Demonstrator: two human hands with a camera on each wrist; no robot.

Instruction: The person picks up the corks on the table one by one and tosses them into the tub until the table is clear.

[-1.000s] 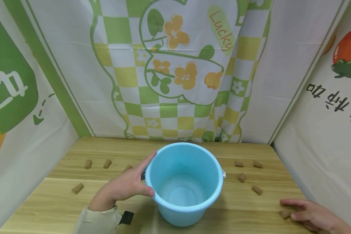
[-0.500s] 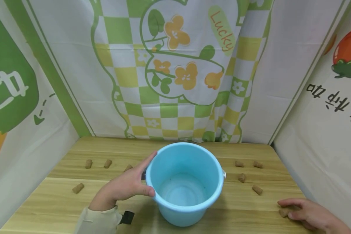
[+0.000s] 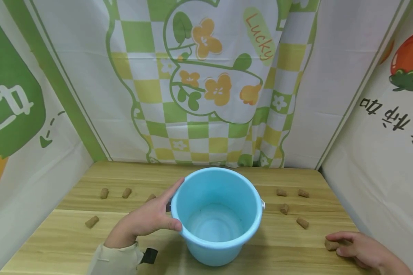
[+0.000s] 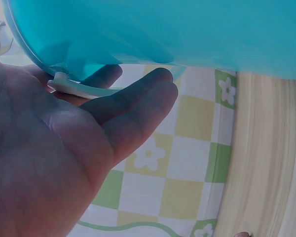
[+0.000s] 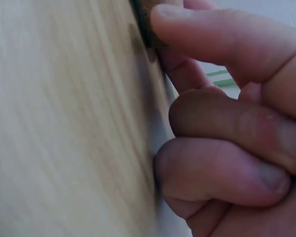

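Note:
A light blue bucket (image 3: 211, 252) stands upright on the wooden table, and no object shows inside it. My left hand (image 3: 148, 217) rests on its left side, thumb on the near rim and index finger at the far rim. In the left wrist view the other fingers (image 4: 145, 111) stretch out straight beside the white handle (image 4: 84, 90). Low on the right, my right hand (image 3: 365, 250) pinches a cork (image 3: 331, 245) between thumb and index finger, close to the tabletop. The right wrist view has its remaining fingers (image 5: 212, 168) curled in, with the cork at the top edge.
Right of the bucket lie several corks (image 3: 284, 209). More corks (image 3: 91, 221) are scattered on the left, one partly hidden behind my left hand. The table (image 3: 55, 244) is bounded by a checkered cloth (image 3: 206, 133) behind and printed cloth walls at both sides.
My right hand has shifted slightly left, and the cork at its fingertips has moved left with it. The left hand and bucket stay as they were.

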